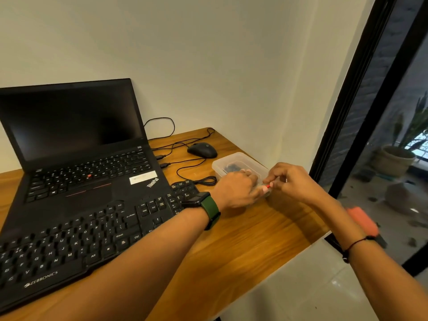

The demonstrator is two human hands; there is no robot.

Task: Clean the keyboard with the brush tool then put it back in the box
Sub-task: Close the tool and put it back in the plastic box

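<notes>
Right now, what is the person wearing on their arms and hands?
The arms are bare, with no sleeves and no gloves. The left hand has a watch at the wrist, with a dark square face and a green strap. The right hand has a thin dark cord bracelet round the wrist.

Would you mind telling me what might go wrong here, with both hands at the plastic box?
1. The plastic box sits near the table edge; tugging could slide it off.
2. The right hand and left hand work a small red part; it may slip and drop.
3. The left forearm hovers over the keyboard and may press keys.
</notes>
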